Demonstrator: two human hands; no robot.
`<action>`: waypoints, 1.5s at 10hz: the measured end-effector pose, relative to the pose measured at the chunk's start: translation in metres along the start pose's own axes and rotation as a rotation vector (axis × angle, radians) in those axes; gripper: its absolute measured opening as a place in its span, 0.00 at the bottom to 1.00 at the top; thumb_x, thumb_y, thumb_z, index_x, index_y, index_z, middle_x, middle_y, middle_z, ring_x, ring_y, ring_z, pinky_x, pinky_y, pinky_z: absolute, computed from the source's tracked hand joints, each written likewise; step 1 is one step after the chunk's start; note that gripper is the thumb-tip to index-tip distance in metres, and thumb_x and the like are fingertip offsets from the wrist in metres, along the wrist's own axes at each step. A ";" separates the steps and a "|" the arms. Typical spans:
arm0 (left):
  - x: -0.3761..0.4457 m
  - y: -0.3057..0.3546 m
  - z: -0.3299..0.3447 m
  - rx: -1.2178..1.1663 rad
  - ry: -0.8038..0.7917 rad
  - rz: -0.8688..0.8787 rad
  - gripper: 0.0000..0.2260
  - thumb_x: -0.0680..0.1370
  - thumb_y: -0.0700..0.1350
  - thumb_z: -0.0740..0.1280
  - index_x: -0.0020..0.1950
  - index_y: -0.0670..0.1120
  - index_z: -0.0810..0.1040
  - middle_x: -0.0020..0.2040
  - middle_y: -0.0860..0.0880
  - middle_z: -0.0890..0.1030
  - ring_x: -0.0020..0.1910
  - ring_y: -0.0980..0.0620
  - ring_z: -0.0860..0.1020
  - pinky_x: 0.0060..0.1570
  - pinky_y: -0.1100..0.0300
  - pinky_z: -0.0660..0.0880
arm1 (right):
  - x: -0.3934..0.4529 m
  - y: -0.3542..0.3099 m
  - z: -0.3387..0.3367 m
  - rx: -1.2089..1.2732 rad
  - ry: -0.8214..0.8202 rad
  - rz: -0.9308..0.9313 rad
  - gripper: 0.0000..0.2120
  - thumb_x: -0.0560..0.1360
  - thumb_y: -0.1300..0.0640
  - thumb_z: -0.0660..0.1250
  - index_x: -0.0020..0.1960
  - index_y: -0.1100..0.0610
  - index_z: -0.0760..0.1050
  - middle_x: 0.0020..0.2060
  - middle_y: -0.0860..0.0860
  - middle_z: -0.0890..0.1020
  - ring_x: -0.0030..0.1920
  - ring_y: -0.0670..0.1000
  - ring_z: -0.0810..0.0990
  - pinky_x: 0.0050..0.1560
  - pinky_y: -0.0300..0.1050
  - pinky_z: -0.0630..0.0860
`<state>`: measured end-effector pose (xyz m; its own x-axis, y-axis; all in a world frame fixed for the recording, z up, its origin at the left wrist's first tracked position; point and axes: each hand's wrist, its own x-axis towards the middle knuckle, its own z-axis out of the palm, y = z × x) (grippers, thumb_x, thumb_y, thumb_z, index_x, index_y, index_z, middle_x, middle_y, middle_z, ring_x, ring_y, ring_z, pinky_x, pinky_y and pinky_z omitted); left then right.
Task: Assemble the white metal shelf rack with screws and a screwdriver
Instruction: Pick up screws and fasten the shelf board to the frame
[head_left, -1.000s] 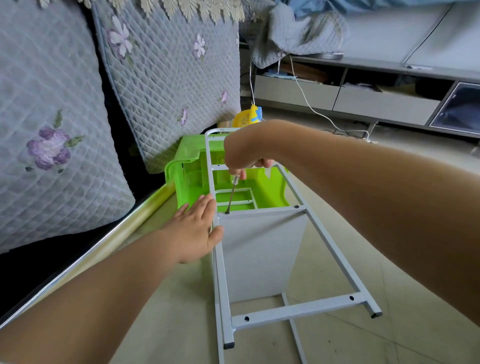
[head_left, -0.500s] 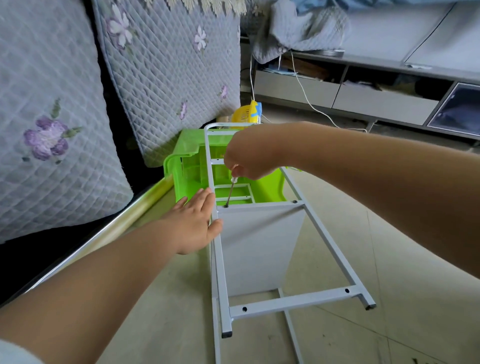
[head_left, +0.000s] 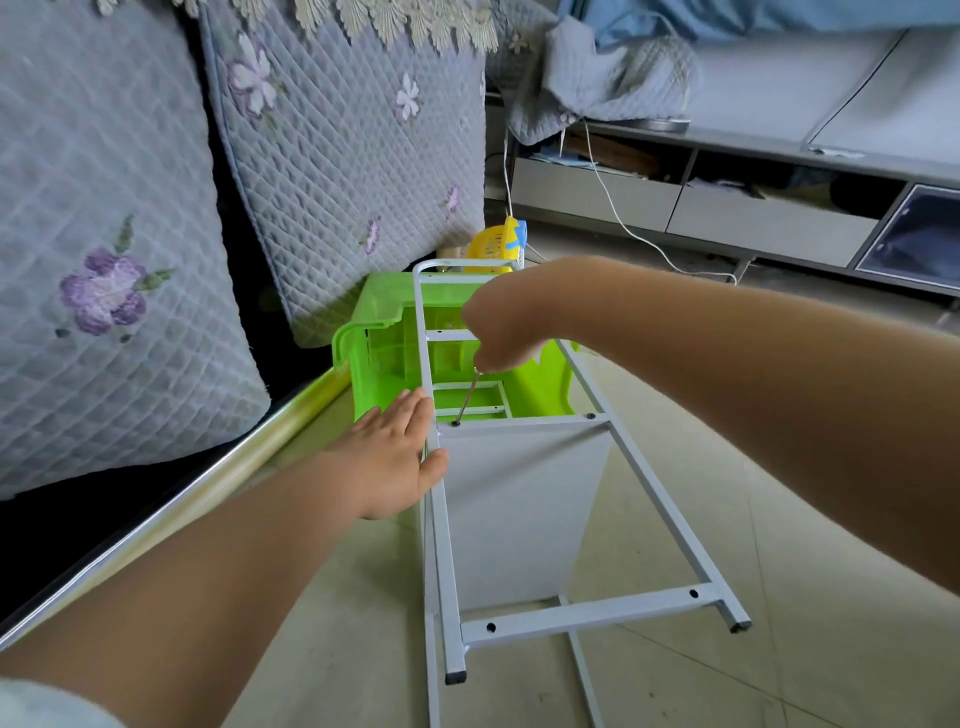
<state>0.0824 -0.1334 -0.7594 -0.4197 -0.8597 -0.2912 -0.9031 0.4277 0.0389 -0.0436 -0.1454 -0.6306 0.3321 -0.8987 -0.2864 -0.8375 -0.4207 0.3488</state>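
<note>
Pale floor tiles (head_left: 779, 519) carry the work, and on them the right hand (head_left: 506, 332) is curled around the handle of a screwdriver (head_left: 467, 397), whose thin metal shaft slants down and left out of the fist to a dark screw (head_left: 455, 423) at the left end of a crossbar of the white metal shelf rack (head_left: 524, 509); the handle itself is hidden inside the fingers. Left hand (head_left: 397, 457) lies flat and relaxed, fingers straight and together, pressed against the outer side of the rack's left rail just beside that screw, with the thumb hooked over the rail onto the white panel. A second dark screw (head_left: 590, 415) sits at the right end of the same crossbar. Lying on its side, the rack runs away from the person, its near crossbar showing two open holes and its black-capped feet pointing toward the camera. Its far end rests over a bright green plastic stool (head_left: 384, 358), with a yellow plastic object (head_left: 496, 244) just behind. Quilted grey cushions with purple flowers (head_left: 337, 171) lean at the left, and a low grey cabinet (head_left: 753, 208) with a trailing white cable (head_left: 623, 223) lines the far right
</note>
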 end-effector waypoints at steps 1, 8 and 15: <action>0.000 -0.001 0.001 -0.016 0.009 0.008 0.27 0.82 0.51 0.44 0.75 0.40 0.36 0.76 0.45 0.36 0.75 0.52 0.37 0.73 0.56 0.40 | -0.005 0.007 0.006 0.011 0.062 -0.068 0.12 0.79 0.58 0.56 0.58 0.62 0.72 0.51 0.54 0.77 0.45 0.52 0.70 0.38 0.39 0.64; 0.001 0.000 0.001 -0.003 0.004 0.002 0.27 0.82 0.52 0.44 0.75 0.40 0.36 0.76 0.45 0.36 0.75 0.52 0.37 0.74 0.55 0.41 | 0.002 -0.001 0.002 0.051 0.017 -0.016 0.16 0.79 0.58 0.57 0.33 0.57 0.64 0.31 0.51 0.67 0.35 0.52 0.68 0.26 0.35 0.61; -0.004 0.002 -0.001 0.031 -0.022 -0.004 0.27 0.82 0.52 0.43 0.74 0.40 0.35 0.75 0.46 0.35 0.74 0.52 0.36 0.73 0.55 0.40 | -0.006 -0.002 0.000 -0.152 -0.062 -0.035 0.12 0.80 0.59 0.53 0.43 0.62 0.72 0.29 0.50 0.64 0.32 0.51 0.66 0.31 0.37 0.67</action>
<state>0.0823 -0.1298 -0.7574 -0.4139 -0.8550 -0.3124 -0.9012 0.4334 0.0079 -0.0441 -0.1392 -0.6295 0.3283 -0.8758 -0.3537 -0.7489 -0.4696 0.4676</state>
